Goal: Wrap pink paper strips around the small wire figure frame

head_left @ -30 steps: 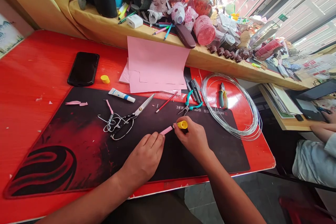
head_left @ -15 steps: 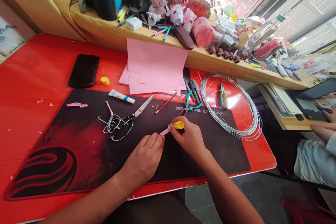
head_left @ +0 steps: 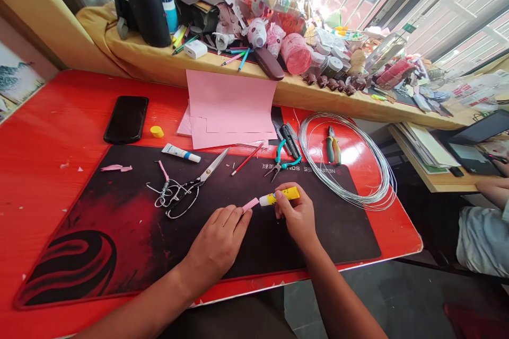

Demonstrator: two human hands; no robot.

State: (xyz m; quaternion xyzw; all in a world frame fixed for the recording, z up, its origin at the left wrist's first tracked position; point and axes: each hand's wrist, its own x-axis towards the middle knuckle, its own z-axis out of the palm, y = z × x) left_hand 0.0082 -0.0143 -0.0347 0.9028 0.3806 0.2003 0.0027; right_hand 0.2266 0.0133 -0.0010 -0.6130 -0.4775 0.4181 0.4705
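My right hand (head_left: pixel 299 213) grips a yellow glue stick (head_left: pixel 280 197) lying almost flat, its white tip against the end of a small pink paper strip (head_left: pixel 250 204). My left hand (head_left: pixel 220 242) rests palm down on the black and red desk mat (head_left: pixel 119 233), fingertips pressing the near end of the strip. Scissors (head_left: pixel 194 185) and a bent piece of wire (head_left: pixel 165 190) lie to the left of my hands. Teal pliers (head_left: pixel 283 159) lie just beyond the glue stick.
Pink paper sheets (head_left: pixel 228 108), a white tube (head_left: pixel 181 153), a yellow cap (head_left: pixel 156 131) and a black phone (head_left: pixel 126 118) lie on the red table. A wire coil (head_left: pixel 369 159) with green-handled pliers (head_left: pixel 332 148) sits right. A cluttered shelf (head_left: pixel 278 37) runs behind. Another person (head_left: pixel 483 228) sits far right.
My right hand tipped the glue stick from end-on to nearly flat, its tip now showing at the strip's end. My left hand stayed on the strip. The view shifted down slightly.
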